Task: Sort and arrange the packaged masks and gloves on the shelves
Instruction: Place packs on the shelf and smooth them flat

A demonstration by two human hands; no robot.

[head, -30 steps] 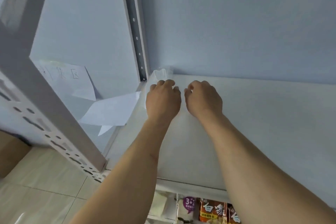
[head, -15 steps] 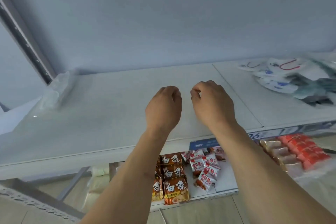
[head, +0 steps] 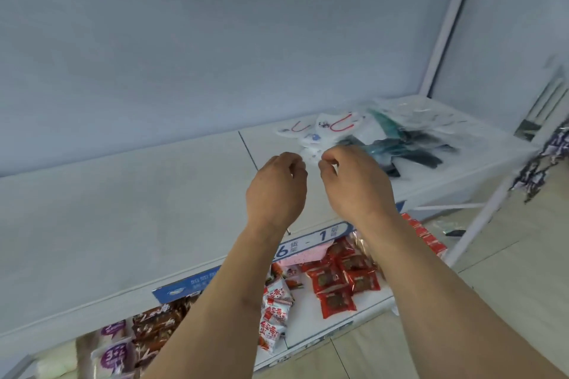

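A loose pile of clear packets lies at the right end of the white upper shelf (head: 138,209): white packaged masks (head: 335,128) with red loops, and dark teal and black packets (head: 412,148) beside them. My left hand (head: 277,188) and my right hand (head: 354,184) hover side by side above the shelf, just in front of the pile's near left edge. Both have loosely curled fingers and hold nothing. My right hand covers the pile's nearest corner.
A blue and white label strip (head: 311,240) runs along the shelf's front edge. Below it, a lower shelf carries red snack packets (head: 338,280) and other snack bags (head: 274,314). A white upright post (head: 446,18) stands at the right; the floor lies beyond.
My view and both hands have swung right along the shelf, away from the clear packet left at the far left corner. The pile on the right is now just beyond my fingertips.
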